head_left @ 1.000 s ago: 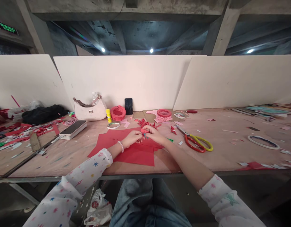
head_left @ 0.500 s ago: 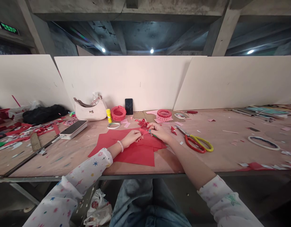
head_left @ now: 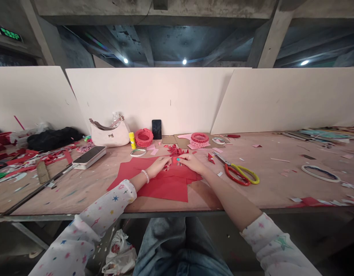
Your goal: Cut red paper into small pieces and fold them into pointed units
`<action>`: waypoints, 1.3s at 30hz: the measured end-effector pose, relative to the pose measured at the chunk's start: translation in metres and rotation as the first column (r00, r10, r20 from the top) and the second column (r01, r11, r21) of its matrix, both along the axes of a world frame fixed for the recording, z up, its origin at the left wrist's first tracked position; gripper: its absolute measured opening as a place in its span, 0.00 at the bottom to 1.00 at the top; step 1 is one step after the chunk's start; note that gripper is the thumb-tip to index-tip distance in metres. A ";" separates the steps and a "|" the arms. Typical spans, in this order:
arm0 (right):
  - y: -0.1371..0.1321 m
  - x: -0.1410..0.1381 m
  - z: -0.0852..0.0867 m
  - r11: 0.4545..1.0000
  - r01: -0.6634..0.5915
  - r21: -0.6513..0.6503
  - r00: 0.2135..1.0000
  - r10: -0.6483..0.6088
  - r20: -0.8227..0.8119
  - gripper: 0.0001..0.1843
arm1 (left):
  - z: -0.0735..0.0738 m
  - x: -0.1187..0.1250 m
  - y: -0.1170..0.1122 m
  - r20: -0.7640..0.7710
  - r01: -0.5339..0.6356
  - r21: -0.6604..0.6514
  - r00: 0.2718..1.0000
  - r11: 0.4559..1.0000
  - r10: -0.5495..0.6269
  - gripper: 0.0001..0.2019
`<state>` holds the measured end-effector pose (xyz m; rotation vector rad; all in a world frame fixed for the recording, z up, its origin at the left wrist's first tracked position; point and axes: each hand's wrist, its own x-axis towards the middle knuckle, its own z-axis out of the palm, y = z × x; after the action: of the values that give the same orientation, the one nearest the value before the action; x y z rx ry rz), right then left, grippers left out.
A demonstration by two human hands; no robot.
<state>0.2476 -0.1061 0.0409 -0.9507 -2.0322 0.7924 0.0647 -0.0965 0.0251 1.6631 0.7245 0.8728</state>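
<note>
Red paper sheets (head_left: 162, 186) lie overlapped on the wooden table (head_left: 269, 180) in front of me. My left hand (head_left: 159, 165) and my right hand (head_left: 190, 161) rest close together at the far edge of the sheets, fingers flattened down on a small red paper piece (head_left: 173, 161) between them. A heap of small folded red paper bits (head_left: 174, 149) sits just beyond my fingers. Red-and-yellow scissors (head_left: 237, 171) lie to the right of my right hand.
A white handbag (head_left: 109, 134), a yellow glue stick (head_left: 132, 140), two red paper rings (head_left: 143, 137), a black phone (head_left: 156, 128) and tape rolls (head_left: 320, 172) stand around. A white device (head_left: 89, 156) lies at left. White boards wall the back.
Both hands have lowered from pinching the small red piece in the air to pressing it flat on the sheets, shifting slightly away from me.
</note>
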 end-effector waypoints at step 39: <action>-0.006 -0.003 -0.003 0.961 -0.192 -0.198 0.981 0.185 -0.052 0.18 | 0.005 0.001 -0.011 -0.229 0.028 0.419 0.970 0.908 0.076 0.14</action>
<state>0.2450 -0.1118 0.0379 -0.8549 -2.0627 1.1279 0.0656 -0.1071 0.0304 2.1784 0.7584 0.8969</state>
